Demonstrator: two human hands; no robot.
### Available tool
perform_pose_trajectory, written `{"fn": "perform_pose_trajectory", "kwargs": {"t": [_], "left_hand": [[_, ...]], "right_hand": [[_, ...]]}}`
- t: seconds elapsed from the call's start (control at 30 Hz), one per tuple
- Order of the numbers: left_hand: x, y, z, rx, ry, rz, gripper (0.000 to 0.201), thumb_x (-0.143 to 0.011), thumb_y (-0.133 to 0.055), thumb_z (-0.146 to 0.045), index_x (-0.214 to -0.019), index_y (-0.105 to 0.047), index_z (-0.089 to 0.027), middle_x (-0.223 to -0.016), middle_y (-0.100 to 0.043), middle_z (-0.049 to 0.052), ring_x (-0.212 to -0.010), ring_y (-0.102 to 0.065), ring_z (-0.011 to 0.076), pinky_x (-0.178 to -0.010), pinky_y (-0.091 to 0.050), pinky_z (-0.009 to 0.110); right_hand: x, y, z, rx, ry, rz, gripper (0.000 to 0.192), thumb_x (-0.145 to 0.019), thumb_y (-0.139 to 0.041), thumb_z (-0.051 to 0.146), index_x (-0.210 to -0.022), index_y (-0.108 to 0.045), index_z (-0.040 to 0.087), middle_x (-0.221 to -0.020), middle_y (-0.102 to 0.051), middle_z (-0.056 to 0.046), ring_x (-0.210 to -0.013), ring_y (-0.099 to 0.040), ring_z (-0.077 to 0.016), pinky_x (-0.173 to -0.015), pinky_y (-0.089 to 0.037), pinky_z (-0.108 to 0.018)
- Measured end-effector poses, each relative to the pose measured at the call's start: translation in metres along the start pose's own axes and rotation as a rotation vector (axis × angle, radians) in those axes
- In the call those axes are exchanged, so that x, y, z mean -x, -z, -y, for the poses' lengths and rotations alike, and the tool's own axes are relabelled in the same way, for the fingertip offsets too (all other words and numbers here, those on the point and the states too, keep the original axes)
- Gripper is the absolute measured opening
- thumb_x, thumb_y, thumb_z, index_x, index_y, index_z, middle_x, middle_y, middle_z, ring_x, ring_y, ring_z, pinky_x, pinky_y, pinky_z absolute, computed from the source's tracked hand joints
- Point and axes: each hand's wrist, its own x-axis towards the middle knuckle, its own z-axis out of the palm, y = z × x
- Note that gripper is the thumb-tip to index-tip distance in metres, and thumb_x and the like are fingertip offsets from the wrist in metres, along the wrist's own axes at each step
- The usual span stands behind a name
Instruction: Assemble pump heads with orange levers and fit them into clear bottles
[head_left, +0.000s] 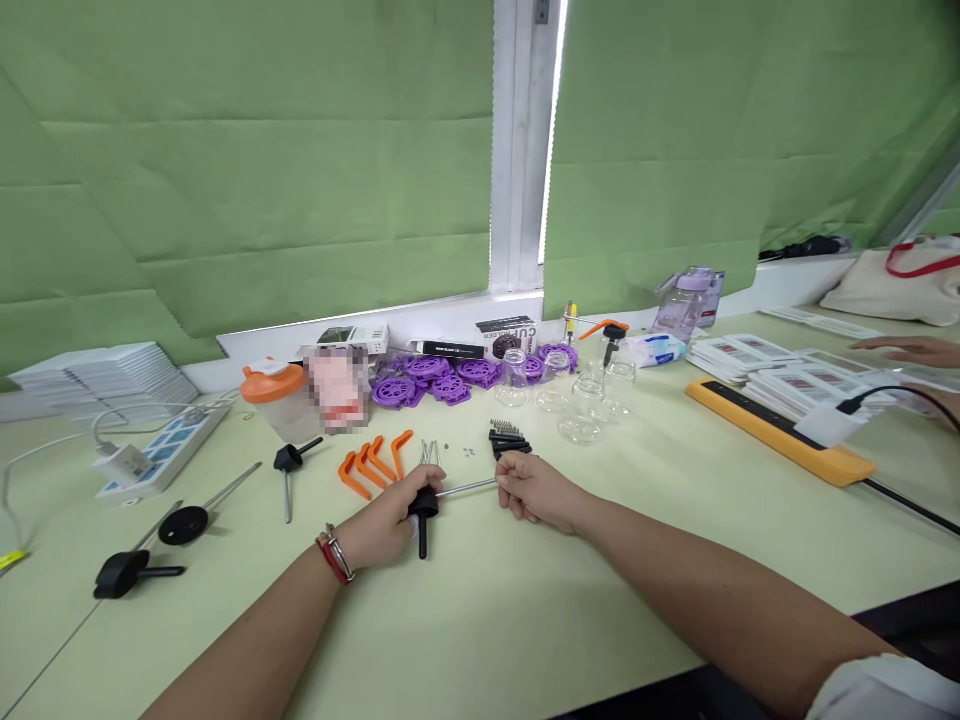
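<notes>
My left hand is closed around a black plastic cap-shaped part with a short black stem pointing down. A thin metal rod extends from that part to the right. Its far end is pinched in the fingers of my right hand. Just beyond my left hand lie several metal pins and orange angled levers. Small black parts and several springs are beside my right fingers. Tiny metal pieces lie between the hands.
Similar black parts with rods lie at left, near a white power strip and an orange-lidded cup. Purple discs and glass jars stand behind. An orange power strip and another person's hand are at right.
</notes>
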Motion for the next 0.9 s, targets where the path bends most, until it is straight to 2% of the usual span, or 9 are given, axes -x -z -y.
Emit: {"fn": "perform_pose_trajectory", "kwargs": {"t": [0.1, 0.3, 0.47, 0.67, 0.9], "left_hand": [[-0.0005, 0.0001, 0.0031, -0.002, 0.023, -0.011, 0.07, -0.054, -0.038, 0.003, -0.12, -0.042, -0.02, -0.113, -0.054, 0.005, -0.106, -0.049, 0.0195, -0.093, -0.04, 0.033], [-0.0043, 0.0005, 0.0035, -0.049, -0.017, -0.002, 0.06, -0.051, -0.038, 0.002, -0.106, -0.054, -0.018, -0.103, -0.056, 0.005, -0.097, -0.051, 0.02, -0.089, -0.041, 0.032], [-0.0048, 0.0014, 0.0005, -0.04, -0.019, 0.01, 0.056, -0.051, -0.037, 0.001, -0.101, -0.054, -0.018, -0.096, -0.055, 0.003, -0.09, -0.051, 0.0183, -0.082, -0.042, 0.03], [-0.0047, 0.0023, 0.001, -0.04, -0.006, 0.02, 0.055, -0.051, -0.038, -0.001, -0.1, -0.054, -0.017, -0.097, -0.055, 0.004, -0.09, -0.05, 0.0191, -0.082, -0.042, 0.031], [-0.0046, 0.0033, 0.0015, -0.039, -0.025, 0.028, 0.054, -0.051, -0.037, -0.001, -0.099, -0.054, -0.019, -0.096, -0.055, 0.003, -0.09, -0.05, 0.0183, -0.081, -0.041, 0.029]], "right_hand": [[0.0, -0.0003, 0.0002, 0.007, -0.015, -0.007, 0.01, -0.087, -0.046, 0.026, -0.079, -0.045, 0.019, -0.06, -0.057, 0.004, -0.04, -0.043, -0.0048, -0.034, -0.027, -0.016], [0.0004, -0.0007, 0.0015, 0.018, -0.021, -0.02, 0.02, -0.089, -0.043, 0.031, -0.073, -0.043, 0.019, -0.056, -0.056, 0.004, -0.036, -0.039, -0.0047, -0.034, -0.026, -0.017], [0.0028, -0.0017, 0.0061, 0.006, -0.045, -0.007, 0.023, -0.091, -0.04, 0.031, -0.072, -0.042, 0.019, -0.051, -0.052, 0.005, -0.033, -0.034, -0.0042, -0.033, -0.024, -0.017], [0.0005, -0.0014, 0.0015, -0.028, -0.028, -0.029, 0.009, -0.089, -0.044, 0.029, -0.085, -0.044, 0.02, -0.063, -0.057, 0.004, -0.04, -0.044, -0.005, -0.034, -0.026, -0.016], [-0.0002, -0.0026, 0.0022, -0.002, -0.031, -0.023, 0.016, -0.09, -0.042, 0.03, -0.077, -0.042, 0.02, -0.06, -0.056, 0.004, -0.038, -0.041, -0.0049, -0.034, -0.025, -0.017]]}}
